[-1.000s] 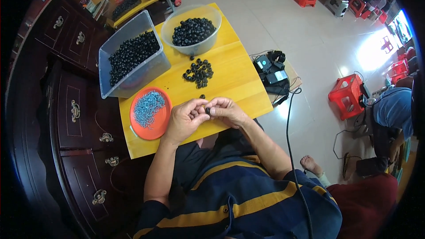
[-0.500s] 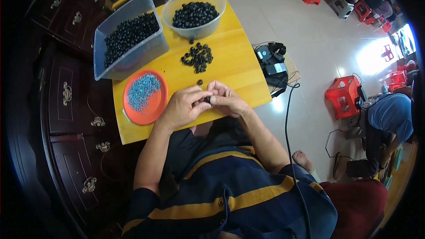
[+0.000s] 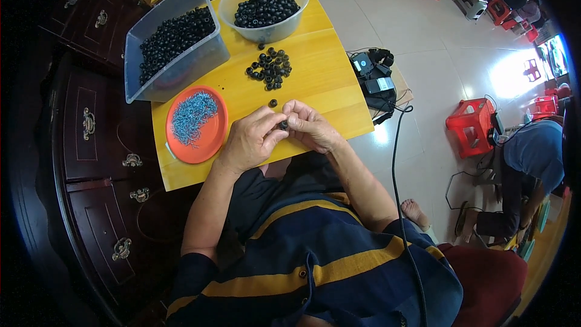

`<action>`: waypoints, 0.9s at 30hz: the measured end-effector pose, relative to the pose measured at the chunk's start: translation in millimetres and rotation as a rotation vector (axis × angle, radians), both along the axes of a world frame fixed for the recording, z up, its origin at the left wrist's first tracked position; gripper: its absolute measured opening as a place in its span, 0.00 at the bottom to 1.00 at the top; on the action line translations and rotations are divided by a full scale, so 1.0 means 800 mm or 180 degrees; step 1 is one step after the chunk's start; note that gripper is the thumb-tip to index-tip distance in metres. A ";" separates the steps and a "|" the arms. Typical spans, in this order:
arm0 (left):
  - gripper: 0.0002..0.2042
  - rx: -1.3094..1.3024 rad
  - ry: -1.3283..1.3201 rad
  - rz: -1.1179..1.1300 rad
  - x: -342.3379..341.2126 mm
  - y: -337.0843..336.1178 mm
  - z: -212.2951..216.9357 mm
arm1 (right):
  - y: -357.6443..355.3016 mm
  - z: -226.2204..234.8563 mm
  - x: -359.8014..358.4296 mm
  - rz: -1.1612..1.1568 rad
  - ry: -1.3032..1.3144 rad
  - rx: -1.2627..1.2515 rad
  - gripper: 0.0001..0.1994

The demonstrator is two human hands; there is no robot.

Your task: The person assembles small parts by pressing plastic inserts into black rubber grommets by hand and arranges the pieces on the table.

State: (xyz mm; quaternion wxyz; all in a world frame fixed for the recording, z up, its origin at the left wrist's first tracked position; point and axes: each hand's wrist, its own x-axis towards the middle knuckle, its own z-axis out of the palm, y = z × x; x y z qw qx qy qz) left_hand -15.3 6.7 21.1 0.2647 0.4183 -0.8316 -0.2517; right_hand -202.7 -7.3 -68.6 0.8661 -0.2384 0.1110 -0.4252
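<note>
A small round black part (image 3: pixel 283 125), like a knob or ring, is pinched between my two hands over the table's near edge. My left hand (image 3: pixel 249 139) has thumb and forefinger closed on its left side. My right hand (image 3: pixel 311 128) grips it from the right, fingers curled. Just beyond my fingers lies a single black part (image 3: pixel 273 103), and farther off a loose cluster of black parts (image 3: pixel 270 69), some showing a centre hole. By my left hand is an orange plate (image 3: pixel 210 135) with many tiny blue pin-like pieces (image 3: pixel 192 115); their exact kind is too small to tell.
At the back left a clear rectangular bin (image 3: pixel 181 72) holds black parts; a round clear tub (image 3: pixel 269 34) beside it holds more. The yellow table (image 3: pixel 327 79) adjoins dark drawers (image 3: pixel 97 121). Right of it are black electronic devices (image 3: pixel 378 82) with a hanging cable (image 3: pixel 394 169).
Both hands still grip the black part, which is slightly turned. My left thumb has drawn down and apart from the forefinger a little. The whole view has shifted slightly.
</note>
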 end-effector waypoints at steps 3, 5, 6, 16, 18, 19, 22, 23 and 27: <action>0.14 0.0043 0.0094 0.0059 -0.002 0.001 -0.001 | -0.002 -0.001 0.000 -0.0062 0.0029 -0.0184 0.10; 0.15 0.0000 0.0034 0.0049 -0.003 0.002 0.002 | -0.004 -0.003 0.000 -0.0106 0.0062 -0.0242 0.11; 0.15 -0.0041 -0.0026 0.0046 -0.004 0.003 0.004 | -0.004 -0.002 0.000 -0.0104 0.0060 -0.0243 0.11; 0.17 -0.0113 -0.0337 -0.0059 -0.002 0.007 0.010 | -0.001 -0.002 0.001 -0.0110 0.0097 -0.0283 0.11; 0.16 -0.0116 -0.0213 0.0041 -0.003 0.007 0.004 | -0.001 -0.002 0.001 -0.0137 0.0085 -0.0293 0.11; 0.16 -0.0115 -0.0214 0.0039 -0.004 0.006 0.002 | -0.002 -0.003 0.001 -0.0136 0.0086 -0.0290 0.11; 0.15 -0.0231 -0.0069 0.0081 -0.007 0.003 -0.001 | -0.001 -0.004 0.003 -0.0184 0.0042 -0.0270 0.11; 0.15 -0.0294 -0.0052 0.0109 -0.007 0.003 -0.002 | -0.001 -0.005 0.004 -0.0233 -0.0001 -0.0253 0.11; 0.14 -0.0263 0.0189 0.0165 -0.008 0.003 -0.009 | -0.004 -0.006 0.004 -0.0245 0.0038 -0.0282 0.11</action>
